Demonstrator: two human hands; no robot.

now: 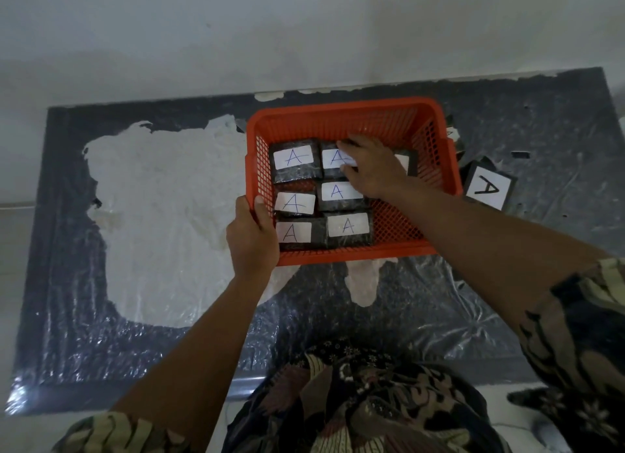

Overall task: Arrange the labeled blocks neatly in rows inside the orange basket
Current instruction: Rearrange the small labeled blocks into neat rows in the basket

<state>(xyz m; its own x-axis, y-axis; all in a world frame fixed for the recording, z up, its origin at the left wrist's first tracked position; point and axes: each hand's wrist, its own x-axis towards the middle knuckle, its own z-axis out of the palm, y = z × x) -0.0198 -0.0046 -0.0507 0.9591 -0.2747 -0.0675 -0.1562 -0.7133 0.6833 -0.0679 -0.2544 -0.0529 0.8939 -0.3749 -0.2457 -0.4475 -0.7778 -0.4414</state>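
An orange mesh basket (345, 112) sits on the table at centre right. Inside it lie several dark blocks with white labels marked "A", in rows along its left and middle, such as the back-left block (293, 161) and the front-middle block (348, 227). My left hand (252, 236) grips the basket's front-left rim. My right hand (372, 168) reaches into the basket, fingers spread over the back-middle block (333, 158) and a partly hidden block (407, 161) to its right. Whether it grips either one is unclear.
Outside the basket to the right, a loose labeled block (488, 189) lies on the table, with more dark pieces (451, 133) behind the basket's right wall. The table (507, 283) is covered in crinkled plastic with a torn white patch (162, 216) at left. A wall stands behind.
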